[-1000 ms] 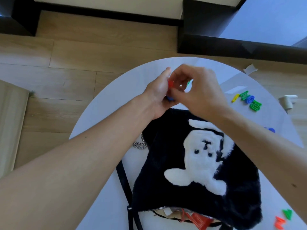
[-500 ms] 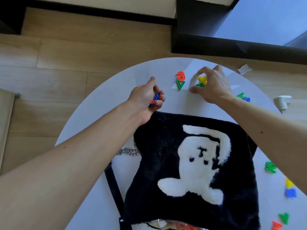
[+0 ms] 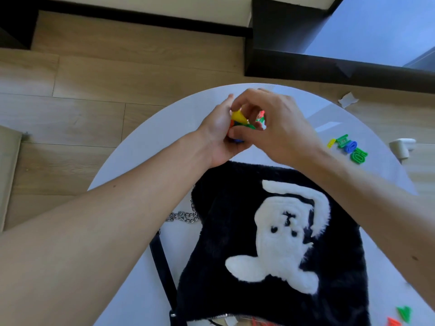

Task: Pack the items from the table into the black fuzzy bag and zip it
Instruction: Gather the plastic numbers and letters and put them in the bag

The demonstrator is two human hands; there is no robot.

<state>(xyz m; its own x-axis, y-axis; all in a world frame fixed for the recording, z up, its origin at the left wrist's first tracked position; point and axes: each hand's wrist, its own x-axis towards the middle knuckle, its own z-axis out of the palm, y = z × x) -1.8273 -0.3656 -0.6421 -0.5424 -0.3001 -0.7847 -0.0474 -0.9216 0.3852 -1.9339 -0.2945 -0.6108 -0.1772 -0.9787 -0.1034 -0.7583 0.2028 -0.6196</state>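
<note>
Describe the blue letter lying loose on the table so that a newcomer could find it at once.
On the white round table, look past the black fuzzy bag to the far right rim, where a short row of small pieces lies. The blue letter sits between two green letters and is the only blue piece in that row.

Floor: light wooden plank floor (image 3: 117, 74) — long boards running left to right, with seams showing.
Wall: pale wall (image 3: 164, 2) along the top edge.
Skirting: black skirting strip (image 3: 141, 16) at the foot of that wall.
Frame: dark boxy frame (image 3: 282, 50) at the top right, bordering a blue-grey pane (image 3: 376, 27).
Scrap: small crumpled white paper scrap (image 3: 348, 99) on the floor, just below the frame.
Right edge: white plastic piece (image 3: 402, 147) — kind unclear.
Left edge: flat beige panel (image 3: 9, 172), partly cut off.
</note>
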